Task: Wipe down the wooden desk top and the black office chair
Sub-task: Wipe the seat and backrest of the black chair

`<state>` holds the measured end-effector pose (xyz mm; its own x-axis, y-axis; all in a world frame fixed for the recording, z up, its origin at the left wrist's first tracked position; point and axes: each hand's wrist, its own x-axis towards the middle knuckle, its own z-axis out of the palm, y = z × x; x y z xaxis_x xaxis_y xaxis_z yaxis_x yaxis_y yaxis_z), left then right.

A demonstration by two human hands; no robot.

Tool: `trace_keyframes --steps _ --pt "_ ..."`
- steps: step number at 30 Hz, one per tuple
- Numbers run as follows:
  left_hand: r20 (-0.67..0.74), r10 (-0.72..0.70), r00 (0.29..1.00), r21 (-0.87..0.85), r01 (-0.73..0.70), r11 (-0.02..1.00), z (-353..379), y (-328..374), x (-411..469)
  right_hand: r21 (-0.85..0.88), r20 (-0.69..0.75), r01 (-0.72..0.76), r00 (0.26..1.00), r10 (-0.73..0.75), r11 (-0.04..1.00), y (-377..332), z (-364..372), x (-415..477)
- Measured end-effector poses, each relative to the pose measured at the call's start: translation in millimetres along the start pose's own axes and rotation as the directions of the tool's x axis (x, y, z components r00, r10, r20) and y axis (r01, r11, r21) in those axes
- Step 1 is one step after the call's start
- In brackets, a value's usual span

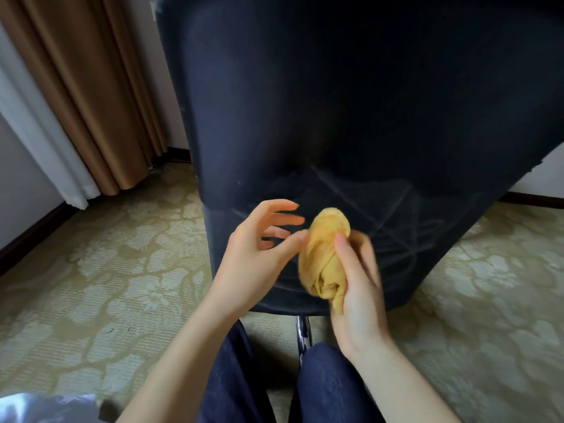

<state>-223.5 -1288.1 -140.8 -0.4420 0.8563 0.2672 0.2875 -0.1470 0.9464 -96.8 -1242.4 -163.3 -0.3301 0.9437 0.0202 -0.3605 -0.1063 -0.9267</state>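
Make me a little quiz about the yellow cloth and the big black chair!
1. True or false: the right hand grips the bunched yellow cloth.
2. What is just behind the cloth? A) the black chair B) a mirror C) a fridge
3. Fill in: the left hand has its fingers ___ (spread, or in a fist).
Key: 1 true; 2 A; 3 spread.

Matt black chair back (351, 102), soft yellow cloth (323, 261), shiny chrome post (303, 331), woven carpet (106, 270).
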Motion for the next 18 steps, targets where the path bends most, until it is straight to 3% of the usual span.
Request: trace_keyframes --steps 1,2,3,5,8,10,12,14,16,18 --pt "-0.059 0.001 0.998 0.0 -0.001 1.0 -1 -3 0 -0.19 -0.051 0.195 0.977 -0.208 0.962 -4 2 6" --pt "-0.123 -0.004 0.992 0.015 0.006 1.0 -1 -7 0 -0.375 -0.027 0.398 0.898 -0.439 0.837 -9 5 14" --pt "-0.179 -0.015 0.984 0.04 0.023 0.999 -2 -12 0 -0.5 0.054 0.571 0.771 -0.635 0.651 -13 7 24" --pt "-0.248 -0.038 0.968 0.103 0.066 0.993 -3 -24 1 -0.612 0.234 0.751 0.473 -0.85 0.249 -23 11 50" --pt "-0.307 -0.044 0.951 0.182 0.103 0.978 -5 -41 2 -0.615 0.466 0.743 0.073 -0.881 -0.264 -43 23 95" --pt "-0.328 -0.043 0.944 0.224 0.121 0.967 -7 -49 6 -0.578 0.567 0.651 -0.112 -0.816 -0.492 -51 37 121" --pt "-0.331 -0.046 0.942 0.229 0.127 0.965 -10 -55 12 -0.547 0.622 0.595 -0.182 -0.762 -0.589 -49 49 138" --pt "-0.325 -0.029 0.945 0.218 0.105 0.97 -11 -58 18 -0.504 0.669 0.598 -0.186 -0.719 -0.623 -38 51 143" --pt "-0.325 -0.02 0.945 0.206 0.091 0.974 -11 -60 25 -0.419 0.742 0.646 -0.161 -0.651 -0.638 -19 43 147" --pt "-0.329 -0.013 0.944 0.206 0.086 0.975 -11 -62 33 -0.32 0.849 0.709 -0.08 -0.523 -0.628 5 26 149"
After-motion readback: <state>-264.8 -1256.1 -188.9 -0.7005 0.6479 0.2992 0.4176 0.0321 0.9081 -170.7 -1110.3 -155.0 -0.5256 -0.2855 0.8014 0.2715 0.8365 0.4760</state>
